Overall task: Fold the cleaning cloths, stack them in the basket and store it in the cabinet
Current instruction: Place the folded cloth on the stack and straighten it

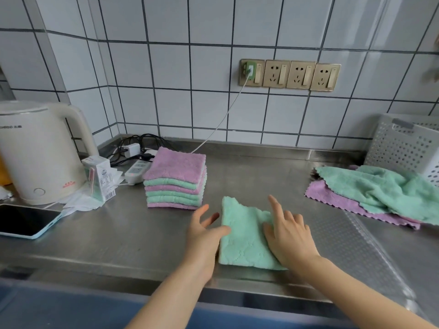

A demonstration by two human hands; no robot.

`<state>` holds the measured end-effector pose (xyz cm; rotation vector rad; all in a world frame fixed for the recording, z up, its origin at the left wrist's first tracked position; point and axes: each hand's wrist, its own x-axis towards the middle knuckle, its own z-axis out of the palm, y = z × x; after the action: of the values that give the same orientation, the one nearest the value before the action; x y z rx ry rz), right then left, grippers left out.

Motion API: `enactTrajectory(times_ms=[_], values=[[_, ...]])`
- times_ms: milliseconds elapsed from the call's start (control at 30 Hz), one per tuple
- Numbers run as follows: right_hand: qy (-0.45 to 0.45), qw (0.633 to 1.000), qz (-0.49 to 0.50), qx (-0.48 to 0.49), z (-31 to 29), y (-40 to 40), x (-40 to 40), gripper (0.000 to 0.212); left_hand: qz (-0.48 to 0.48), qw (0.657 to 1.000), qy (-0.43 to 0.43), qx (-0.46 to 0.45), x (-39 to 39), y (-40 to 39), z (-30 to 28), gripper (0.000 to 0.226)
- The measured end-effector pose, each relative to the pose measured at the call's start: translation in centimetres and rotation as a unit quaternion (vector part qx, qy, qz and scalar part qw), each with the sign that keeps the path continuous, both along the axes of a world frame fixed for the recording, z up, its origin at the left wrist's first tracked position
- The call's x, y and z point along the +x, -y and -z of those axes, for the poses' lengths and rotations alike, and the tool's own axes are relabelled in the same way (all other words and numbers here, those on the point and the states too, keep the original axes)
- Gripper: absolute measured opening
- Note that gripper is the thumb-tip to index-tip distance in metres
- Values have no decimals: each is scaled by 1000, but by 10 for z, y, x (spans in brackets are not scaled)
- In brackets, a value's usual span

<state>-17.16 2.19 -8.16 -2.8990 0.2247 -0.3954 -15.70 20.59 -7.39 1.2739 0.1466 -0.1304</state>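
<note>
In the head view, a folded green cloth is lain flat on the steel counter, in front of the folded stack. It is touched by the left hand and right hand, fingers spread. Unfolded cloths are heaped beside the basket.

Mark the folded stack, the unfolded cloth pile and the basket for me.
folded stack (177,166), head view, on its top pink cloth.
unfolded cloth pile (380,188), head view, on the green cloth on top.
basket (401,146), head view, on its perforated front wall.
</note>
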Motion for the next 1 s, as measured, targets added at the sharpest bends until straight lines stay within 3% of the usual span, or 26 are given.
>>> enactTrajectory(times_ms=[67, 167, 267, 433, 600, 667, 833, 1000], values=[[2, 983, -33, 182, -3, -7, 7, 66, 1, 998, 46, -51, 6, -3, -12, 67], [-22, 887, -38, 460, -25, -27, 24, 71, 19, 988, 129, -77, 26, -18, -42, 58], [-29, 819, -82, 567, -53, -50, 56, 70, 13, 982, 187, -19, 63, -47, -80, 44], [59, 811, -129, 567, -100, -99, 140, 61, -83, 965, 224, 105, 150, -106, -114, 35], [-36, 858, -69, 507, -79, -134, 184, 53, -102, 945, 124, 284, 202, -133, -71, 33], [-43, 872, -62, 483, -67, -136, 186, 50, -101, 950, 104, 276, 208, -137, -54, 32], [38, 885, -127, 446, -67, -135, 190, 51, -113, 969, 105, 191, 211, -144, -54, 35], [26, 880, -143, 452, -62, -136, 188, 49, -125, 974, 96, 160, 206, -146, -60, 28]])
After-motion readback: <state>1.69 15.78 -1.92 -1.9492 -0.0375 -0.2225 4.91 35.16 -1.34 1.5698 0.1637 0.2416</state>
